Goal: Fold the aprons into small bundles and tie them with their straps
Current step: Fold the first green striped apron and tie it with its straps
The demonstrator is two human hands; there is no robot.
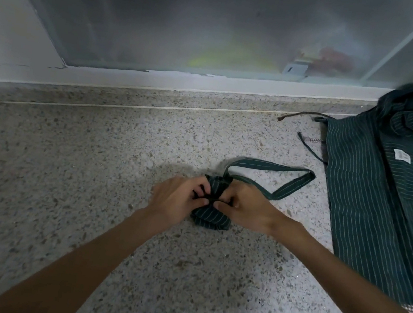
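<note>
head view: small rolled bundle of dark green fabric with thin white pinstripes (pixel 212 205) sits on the speckled grey terrazzo surface (pixel 78 164), centre of frame, right between both hands. left hand (pixel 180 200) presses against the bundle's left side, its fingers (pixel 201 191) curled and pinching the cloth at the cinched middle. right hand (pixel 245 210) mirrors it on the right side, fingers (pixel 222 206) curled in, pinching the same middle spot, thumb tips of both hands nearly touching. bundle looks pinched at the waist, flaring out above and below the fingers, lower folds lying on the surface. a long flat strap of the same striped green cloth (pixel 277 179) loops out from the top of the bundle toward the right and back, lying flat on the surface.

second dark green pinstriped apron (pixel 381 196) lies spread out, unfolded, at the right edge of the surface, well apart from the bundle, thin ties trailing off its left side. small white sewn-in label (pixel 402 155) on it, print too small to read.

frosted glass window (pixel 193 20) behind the surface, blurred shapes beyond.
</note>
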